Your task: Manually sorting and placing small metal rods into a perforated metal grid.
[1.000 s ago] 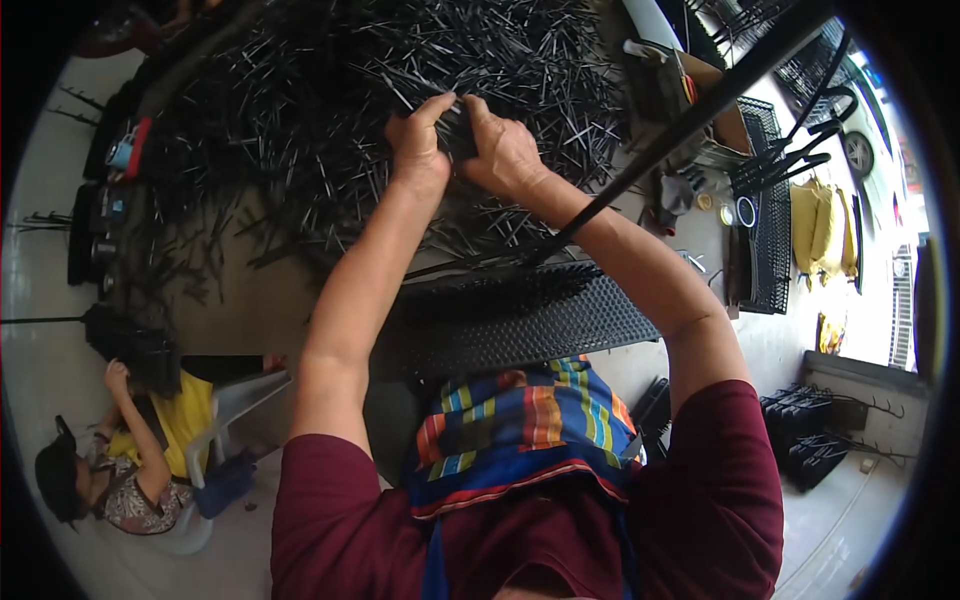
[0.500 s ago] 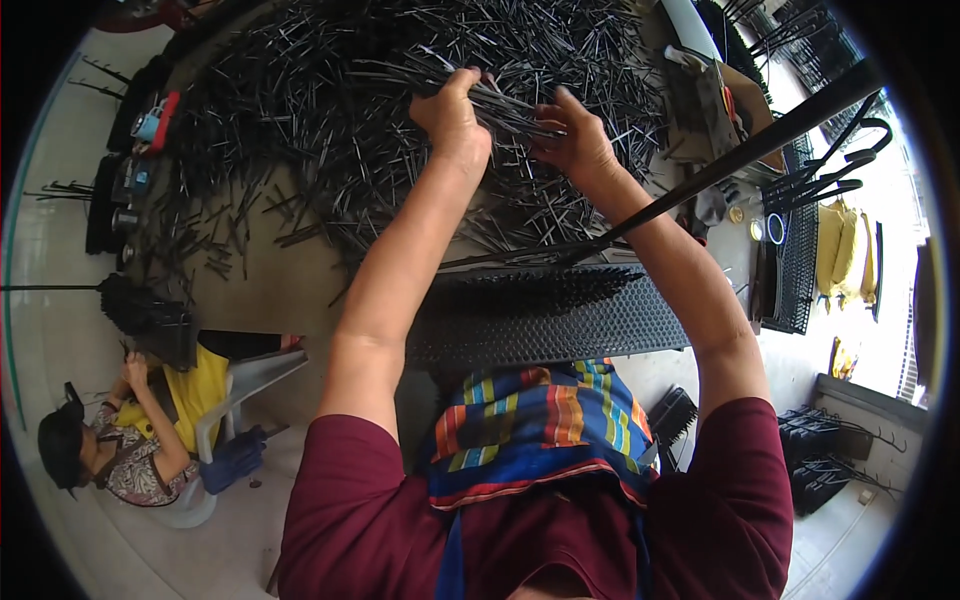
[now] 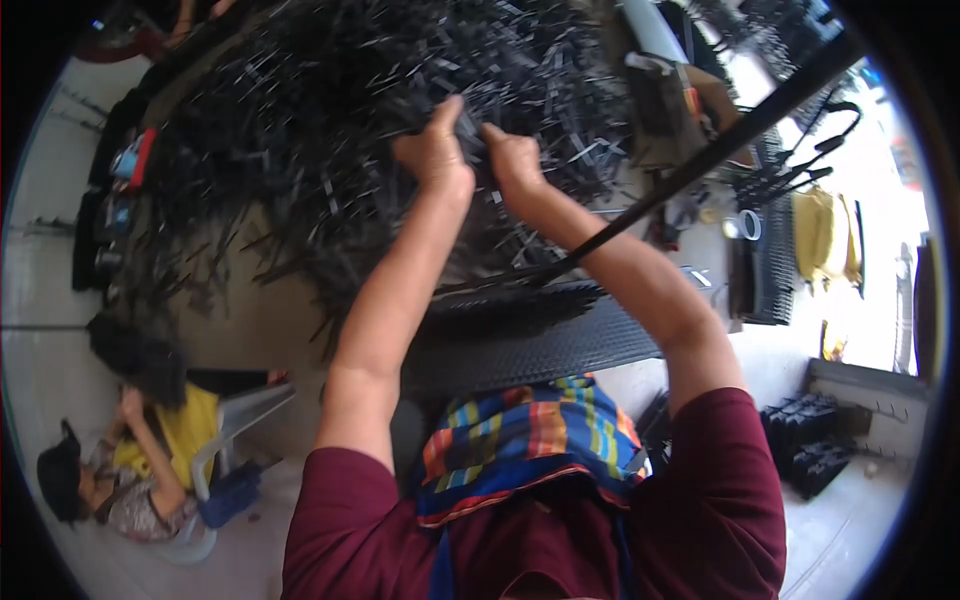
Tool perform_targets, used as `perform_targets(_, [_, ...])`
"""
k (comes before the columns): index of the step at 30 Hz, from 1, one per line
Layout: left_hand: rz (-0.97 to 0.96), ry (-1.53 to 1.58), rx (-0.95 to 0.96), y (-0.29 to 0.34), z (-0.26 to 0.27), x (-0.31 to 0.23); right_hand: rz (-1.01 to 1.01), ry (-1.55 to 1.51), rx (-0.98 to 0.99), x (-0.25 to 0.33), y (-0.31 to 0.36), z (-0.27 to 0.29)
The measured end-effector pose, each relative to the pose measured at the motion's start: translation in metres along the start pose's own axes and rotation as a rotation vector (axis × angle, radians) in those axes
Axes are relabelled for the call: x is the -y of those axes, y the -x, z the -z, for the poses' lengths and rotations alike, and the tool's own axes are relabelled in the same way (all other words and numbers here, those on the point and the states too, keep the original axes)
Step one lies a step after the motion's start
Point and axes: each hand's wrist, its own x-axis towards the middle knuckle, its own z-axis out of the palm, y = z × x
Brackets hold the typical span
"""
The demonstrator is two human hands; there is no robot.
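Note:
My left hand (image 3: 437, 158) is over a heap of thin black strips (image 3: 330, 110), its thumb stretched away from the fingers and no bundle plainly visible in it. Close by on the right, my right hand (image 3: 515, 162) points inward at the same heap. Its fingers are mostly turned under and smeared by motion, so what they touch is hidden. Between the two hands there is a narrow gap with blurred strips. Below my wrists, a black perforated tray (image 3: 520, 355) carries a long dark bristly piece (image 3: 510, 318) along its far side.
A dark pole (image 3: 700, 165) slants across the right side above my right forearm. Tools and a white ring (image 3: 749, 225) lie at the right of the table; yellow gloves (image 3: 825, 235) hang beyond. At the lower left sits a co-worker (image 3: 140, 480) in a grey chair (image 3: 235, 425).
The bundle of strips that my left hand held is no longer distinct. My right hand has moved left and turned inward, nearer my left hand. My left hand has lowered slightly; the view has shifted.

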Motion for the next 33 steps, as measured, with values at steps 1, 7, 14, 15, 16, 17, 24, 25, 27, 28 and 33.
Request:
perform_targets(1, [0.002, -0.047, -0.013, 0.003, -0.011, 0.001, 0.178, -0.009, 0.007, -0.01, -0.01, 0.005])
perform_targets(7, [0.2, -0.03, 0.101, 0.013, -0.001, -0.009, -0.318, -0.526, 0.054, -0.027, -0.019, -0.014])
perform_targets(14, [0.113, -0.266, 0.46, 0.022, 0.018, 0.0, 0.335, -0.212, 0.205, -0.06, -0.032, -0.004])
perform_targets(15, [0.108, -0.246, 0.271, 0.017, 0.022, -0.007, 0.326, -0.215, 0.234, -0.03, -0.012, -0.012])
perform_targets(16, [0.152, -0.239, 0.156, 0.008, 0.022, -0.006, 0.181, -0.096, 0.165, -0.012, -0.001, -0.016])
perform_targets(17, [0.193, -0.232, 0.04, -0.002, 0.021, -0.005, 0.036, 0.023, 0.097, -0.002, 0.008, -0.019])
perform_targets(24, [0.166, 0.086, 0.243, 0.016, 0.004, 0.037, -0.289, -0.8, 0.224, 0.003, -0.008, 0.017])
perform_targets(25, [0.191, 0.058, 0.284, 0.02, 0.009, 0.039, -0.256, -0.696, 0.131, 0.005, -0.003, 0.013])
perform_targets(27, [0.188, 0.042, 0.235, 0.019, 0.015, 0.044, -0.276, -0.514, 0.174, 0.0, -0.005, 0.011])
perform_targets(28, [0.189, 0.039, 0.2, 0.015, 0.018, 0.045, -0.275, -0.329, 0.209, -0.003, -0.007, 0.011])
perform_targets(33, [0.449, -0.124, 0.027, -0.013, 0.042, 0.025, -0.431, -0.28, 0.484, 0.008, -0.001, 0.016])
